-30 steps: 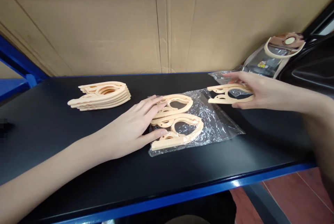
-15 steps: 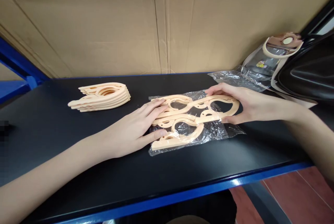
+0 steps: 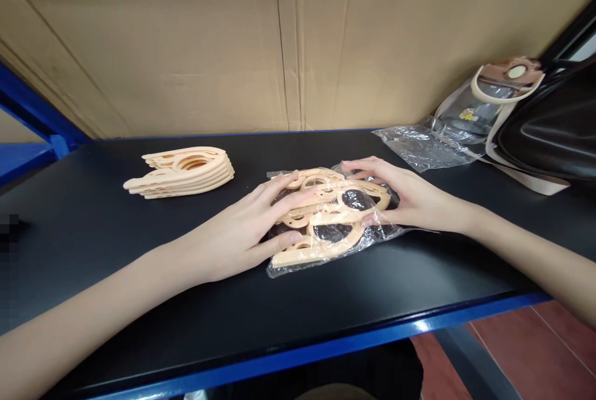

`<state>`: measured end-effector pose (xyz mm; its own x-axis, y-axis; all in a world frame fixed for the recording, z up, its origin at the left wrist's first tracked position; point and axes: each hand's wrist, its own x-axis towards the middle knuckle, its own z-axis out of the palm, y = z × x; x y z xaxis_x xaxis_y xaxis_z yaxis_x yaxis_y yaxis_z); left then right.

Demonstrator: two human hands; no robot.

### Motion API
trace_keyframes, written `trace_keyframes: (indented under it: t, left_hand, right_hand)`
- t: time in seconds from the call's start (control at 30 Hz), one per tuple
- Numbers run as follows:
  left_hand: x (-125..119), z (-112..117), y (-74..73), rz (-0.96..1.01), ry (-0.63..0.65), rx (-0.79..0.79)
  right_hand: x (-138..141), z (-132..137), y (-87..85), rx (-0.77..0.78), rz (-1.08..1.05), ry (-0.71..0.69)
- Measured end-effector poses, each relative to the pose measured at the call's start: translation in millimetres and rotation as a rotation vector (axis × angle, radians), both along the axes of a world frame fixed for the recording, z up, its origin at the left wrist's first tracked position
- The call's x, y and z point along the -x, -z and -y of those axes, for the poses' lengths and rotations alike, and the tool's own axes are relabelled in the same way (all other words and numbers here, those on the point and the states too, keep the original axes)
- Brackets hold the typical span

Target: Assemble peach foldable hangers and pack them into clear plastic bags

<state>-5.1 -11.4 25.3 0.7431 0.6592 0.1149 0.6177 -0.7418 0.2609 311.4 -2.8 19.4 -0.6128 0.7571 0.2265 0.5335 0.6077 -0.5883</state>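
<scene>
Beige folding clothes hangers (image 3: 342, 240) lie side by side in a clear plastic bag (image 3: 274, 271) on the dark tabletop. One more folding hanger (image 3: 382, 200) sits at the bag's right end, partly over the others. My right hand (image 3: 403, 195) grips that one, fingers at its far side and thumb at its near side, with bag film around it. Resting on the bag's left end is my left hand (image 3: 246, 229), its fingers spread over the hangers and its thumb apart. Both palms hide parts of the contents.
A stack of several beige folding hangers (image 3: 186, 173) lies at the left. Toward the back right are an empty-looking clear bag (image 3: 421, 146), a water bottle (image 3: 472, 108) with a strap, and a black bag (image 3: 554, 120). Cardboard (image 3: 209, 46) stands behind the table's far edge.
My right hand has moved left, sliding the hanger it grips deeper into the bag over the others. My left hand has stayed almost in place.
</scene>
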Motion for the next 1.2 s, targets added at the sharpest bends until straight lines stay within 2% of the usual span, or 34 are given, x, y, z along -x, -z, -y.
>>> trace_keyframes:
  t: [0.1,0.2,0.37,0.53,0.67,0.87,1.0,1.2]
  left_hand:
    - [-1,1,-2.0,-0.028,0.036,-0.002]
    - [-1,2,-2.3,-0.044,0.018,-0.003]
    - [-2,4,-2.1,-0.055,0.015,-0.022]
    - [-1,0,-1.2,-0.055,0.032,-0.021]
    - [0,-4,-0.3,-0.069,0.059,0.007]
    - [0,-6,0.1,-0.079,0.073,0.01]
    - [1,-5,-0.6,-0.045,0.06,0.009]
    - [0,-2,-8.6,-0.055,0.055,-0.002]
  right_hand:
    - [-5,-1,-3.4,0.043,0.043,0.003]
    - [-14,-3,-11.0,0.112,0.103,-0.006]
    - [-28,-7,-19.8,0.139,0.076,-0.007]
    - [-16,-7,-11.7,0.144,0.007,0.013]
    - [-2,-5,-3.3,0.085,-0.052,0.015]
    - [-5,-6,-9.6,0.145,-0.063,-0.02]
    - [-4,-6,-9.9,0.088,-0.082,0.029]
    - [1,-2,-10.8,-0.015,-0.049,0.002]
